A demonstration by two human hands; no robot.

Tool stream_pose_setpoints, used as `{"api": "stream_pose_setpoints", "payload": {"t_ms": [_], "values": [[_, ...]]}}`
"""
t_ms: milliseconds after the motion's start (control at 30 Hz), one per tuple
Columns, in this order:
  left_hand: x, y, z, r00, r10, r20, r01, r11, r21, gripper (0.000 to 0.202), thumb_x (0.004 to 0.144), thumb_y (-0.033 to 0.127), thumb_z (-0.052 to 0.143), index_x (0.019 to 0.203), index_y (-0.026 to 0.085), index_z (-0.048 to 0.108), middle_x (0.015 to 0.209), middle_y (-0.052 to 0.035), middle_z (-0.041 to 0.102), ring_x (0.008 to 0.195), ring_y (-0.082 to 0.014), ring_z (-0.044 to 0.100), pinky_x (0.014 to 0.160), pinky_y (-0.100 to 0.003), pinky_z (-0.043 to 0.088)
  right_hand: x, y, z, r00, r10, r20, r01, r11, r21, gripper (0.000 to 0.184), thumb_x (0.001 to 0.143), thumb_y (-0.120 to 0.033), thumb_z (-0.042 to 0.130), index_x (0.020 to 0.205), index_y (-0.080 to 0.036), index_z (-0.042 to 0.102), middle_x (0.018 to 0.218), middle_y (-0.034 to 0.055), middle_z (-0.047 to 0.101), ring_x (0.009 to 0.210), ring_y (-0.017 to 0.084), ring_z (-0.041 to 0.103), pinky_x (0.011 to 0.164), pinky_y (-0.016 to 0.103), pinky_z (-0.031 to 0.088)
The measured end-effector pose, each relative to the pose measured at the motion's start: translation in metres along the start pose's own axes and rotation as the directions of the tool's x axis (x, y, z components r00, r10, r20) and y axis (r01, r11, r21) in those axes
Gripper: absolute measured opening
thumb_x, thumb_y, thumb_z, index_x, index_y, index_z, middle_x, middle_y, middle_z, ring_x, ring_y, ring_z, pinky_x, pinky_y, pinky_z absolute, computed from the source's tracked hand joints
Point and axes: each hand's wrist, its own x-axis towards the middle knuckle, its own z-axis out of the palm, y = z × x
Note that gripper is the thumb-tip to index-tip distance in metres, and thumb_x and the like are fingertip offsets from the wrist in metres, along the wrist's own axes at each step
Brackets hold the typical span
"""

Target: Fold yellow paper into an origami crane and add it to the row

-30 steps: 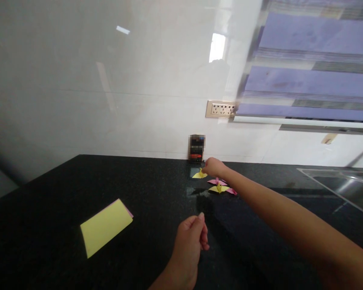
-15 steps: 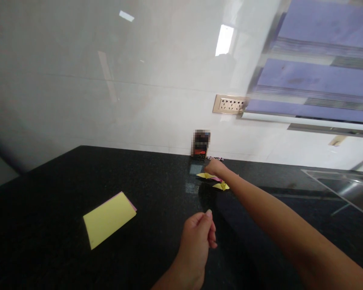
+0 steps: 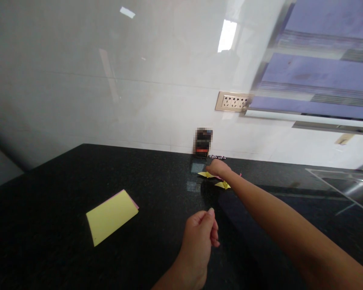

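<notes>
My right hand is stretched far across the black stone counter, fingers curled down onto small folded yellow and pink paper figures near the wall; whether it grips one I cannot tell. My left hand hovers close to me above the counter, loosely closed with thumb against fingers, nothing visible in it. A stack of yellow paper sheets, pink showing beneath, lies flat to the left.
A small dark box stands against the glossy white wall. A power socket strip is set in the wall. A metal sink sits at the right, with purple-fronted cabinets above.
My right hand has slid slightly right over the paper figures, covering the pink one. The view has shifted a little; my left hand holds the same pose.
</notes>
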Motion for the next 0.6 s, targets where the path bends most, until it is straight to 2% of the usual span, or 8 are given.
{"api": "stream_pose_setpoints", "payload": {"t_ms": [167, 367, 467, 533, 567, 600], "values": [[-0.001, 0.0, -0.001, 1.0, 0.011, 0.0, -0.011, 1.0, 0.018, 0.03, 0.071, 0.04, 0.048, 0.054, 0.015, 0.044, 0.046, 0.004, 0.039, 0.041, -0.007, 0.037, 0.043, -0.02, 0.031, 0.002, -0.002, -0.001, 0.998, 0.052, 0.03, -0.05, 0.997, -0.055, 0.026, 0.083, -0.025, 0.047, 0.107, -0.014, 0.048, 0.106, 0.007, 0.052, 0.087, 0.018, 0.054, 0.072, 0.037, 0.046], [-0.001, 0.0, 0.001, 1.0, 0.02, 0.022, -0.02, 0.999, 0.037, 0.031, 0.074, 0.039, 0.044, 0.054, 0.015, 0.042, 0.046, 0.0044, 0.038, 0.041, -0.0064, 0.035, 0.043, -0.02, 0.03, -0.006, -0.003, -0.02, 0.994, 0.032, -0.106, -0.046, 0.991, -0.129, 0.026, 0.083, -0.025, 0.046, 0.107, -0.015, 0.048, 0.106, 0.0066, 0.052, 0.088, 0.018, 0.054, 0.073, 0.037, 0.045], [-0.004, 0.001, 0.0, 0.999, 0.031, 0.008, -0.031, 0.999, 0.035, 0.031, 0.074, 0.039, 0.042, 0.054, 0.015, 0.041, 0.047, 0.0042, 0.037, 0.042, -0.0066, 0.035, 0.043, -0.02, 0.03, -0.014, -0.018, -0.026, 0.98, -0.074, -0.183, 0.046, 0.988, -0.149, 0.027, 0.084, -0.032, 0.043, 0.103, -0.014, 0.05, 0.102, 0.0072, 0.054, 0.087, 0.018, 0.054, 0.074, 0.037, 0.044], [-0.008, 0.001, -0.002, 0.997, 0.077, 0.0, -0.077, 0.995, 0.07, 0.032, 0.076, 0.04, 0.039, 0.054, 0.016, 0.041, 0.046, 0.0039, 0.036, 0.041, -0.0072, 0.034, 0.042, -0.021, 0.029, -0.023, -0.037, -0.023, 0.958, -0.199, -0.204, 0.171, 0.974, -0.15, 0.038, 0.085, -0.04, 0.034, 0.09, -0.011, 0.058, 0.091, 0.0126, 0.059, 0.086, 0.024, 0.055, 0.07, 0.036, 0.042], [-0.012, 0.002, -0.003, 0.987, 0.158, -0.029, -0.153, 0.98, 0.127, 0.033, 0.077, 0.04, 0.037, 0.053, 0.017, 0.04, 0.045, 0.0037, 0.035, 0.042, -0.0077, 0.034, 0.043, -0.022, 0.029, -0.029, -0.048, -0.019, 0.939, -0.272, -0.209, 0.244, 0.958, -0.149, 0.042, 0.085, -0.042, 0.032, 0.085, -0.011, 0.059, 0.087, 0.0138, 0.06, 0.084, 0.025, 0.056, 0.069, 0.035, 0.041], [-0.016, 0.001, -0.005, 0.958, 0.28, -0.061, -0.26, 0.938, 0.228, 0.034, 0.077, 0.039, 0.036, 0.05, 0.018, 0.038, 0.044, 0.0033, 0.034, 0.043, -0.0085, 0.034, 0.044, -0.023, 0.029, -0.036, -0.061, -0.013, 0.913, -0.351, -0.206, 0.326, 0.934, -0.147, 0.043, 0.084, -0.043, 0.031, 0.081, -0.012, 0.06, 0.083, 0.0138, 0.061, 0.082, 0.025, 0.056, 0.068, 0.034, 0.04]]}}
